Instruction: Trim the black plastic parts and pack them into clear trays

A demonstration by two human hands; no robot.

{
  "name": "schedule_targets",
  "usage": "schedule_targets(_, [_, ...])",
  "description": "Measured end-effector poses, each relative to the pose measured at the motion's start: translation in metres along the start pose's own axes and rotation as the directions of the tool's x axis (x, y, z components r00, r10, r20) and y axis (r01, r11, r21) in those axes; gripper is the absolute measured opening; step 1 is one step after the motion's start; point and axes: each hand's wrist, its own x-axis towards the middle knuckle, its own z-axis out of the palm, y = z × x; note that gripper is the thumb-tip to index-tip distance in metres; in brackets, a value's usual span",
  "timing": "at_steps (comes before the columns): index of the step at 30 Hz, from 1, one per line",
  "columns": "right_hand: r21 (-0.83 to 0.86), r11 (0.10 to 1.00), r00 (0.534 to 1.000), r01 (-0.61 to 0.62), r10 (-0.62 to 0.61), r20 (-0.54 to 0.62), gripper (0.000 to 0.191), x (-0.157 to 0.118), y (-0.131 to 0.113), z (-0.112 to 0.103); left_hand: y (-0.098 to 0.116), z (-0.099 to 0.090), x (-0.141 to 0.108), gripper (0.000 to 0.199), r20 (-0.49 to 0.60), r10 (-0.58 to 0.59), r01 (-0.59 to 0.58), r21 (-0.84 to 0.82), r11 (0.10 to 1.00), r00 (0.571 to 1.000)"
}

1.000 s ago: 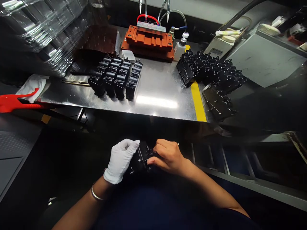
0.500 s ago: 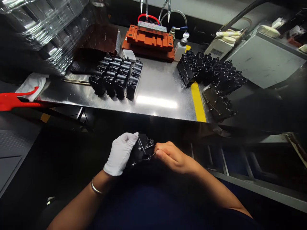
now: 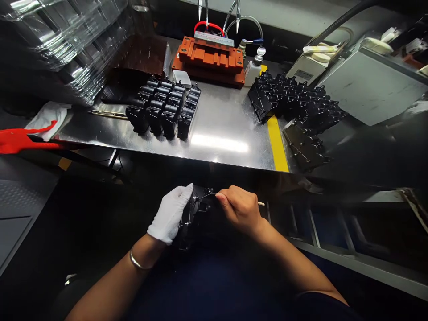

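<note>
My left hand (image 3: 170,214), in a white glove, grips a black plastic part (image 3: 195,209) below the near edge of the steel table (image 3: 227,133). My bare right hand (image 3: 239,209) pinches a thin stick (image 3: 260,203) and holds its tip against the top of the part. On the table to the left stands a neat block of black parts (image 3: 165,109) in rows. A loose heap of black parts (image 3: 294,104) lies on the right, across a yellow stripe (image 3: 277,138).
An orange fixture (image 3: 209,60) with tubes stands at the table's back, a small bottle (image 3: 252,67) beside it. Clear plastic trays (image 3: 63,40) are stacked at the upper left. A red tool (image 3: 23,140) and white cloth (image 3: 48,118) lie left. A grey machine (image 3: 368,84) sits right.
Both hands have risen slightly toward the table edge. The part has turned in my left hand, and my right hand has shifted up so the stick's end shows behind it.
</note>
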Motion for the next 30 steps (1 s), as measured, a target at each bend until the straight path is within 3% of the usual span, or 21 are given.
schedule_targets(6, [0.099, 0.993, 0.997, -0.058, 0.052, 0.062, 0.031, -0.003, -0.003, 0.005, 0.006, -0.001, -0.003, 0.042, -0.023, 0.012, -0.011, 0.041, 0.999, 1.0])
schedule_targets(9, [0.332, 0.932, 0.978, -0.144, 0.083, 0.191, 0.037, -0.001, -0.003, -0.001, 0.009, 0.0, -0.005, 0.041, -0.024, 0.021, -0.02, 0.045, 0.999, 0.999])
schedule_targets(12, [0.549, 0.819, 0.953, -0.168, -0.008, 0.303, 0.038, 0.003, -0.002, -0.009, 0.008, 0.0, -0.007, 0.042, -0.02, 0.047, -0.047, 0.008, 0.999, 0.999])
schedule_targets(16, [0.397, 0.913, 0.985, -0.093, 0.026, 0.17, 0.032, 0.004, -0.002, -0.013, 0.006, -0.001, -0.007, 0.043, -0.056, 0.08, -0.081, -0.015, 0.997, 0.995])
schedule_targets(18, [0.329, 0.937, 0.98, -0.115, 0.054, 0.189, 0.032, 0.003, -0.003, -0.012, 0.005, -0.002, -0.007, 0.043, -0.068, 0.091, -0.093, -0.021, 0.995, 0.993])
schedule_targets(25, [0.434, 0.831, 0.868, -0.348, 0.109, 0.485, 0.042, 0.007, -0.006, -0.022, -0.003, -0.002, -0.006, 0.041, -0.099, 0.128, -0.14, -0.123, 0.983, 0.987])
schedule_targets(28, [0.559, 0.739, 0.822, -0.375, -0.013, 0.569, 0.045, 0.008, -0.004, -0.028, -0.005, 0.0, -0.009, 0.041, -0.091, 0.147, -0.16, -0.159, 0.974, 0.985])
schedule_targets(30, [0.675, 0.65, 0.825, -0.348, -0.13, 0.551, 0.047, 0.008, -0.002, -0.03, -0.004, 0.001, -0.011, 0.04, -0.095, 0.179, -0.192, -0.154, 0.969, 0.979])
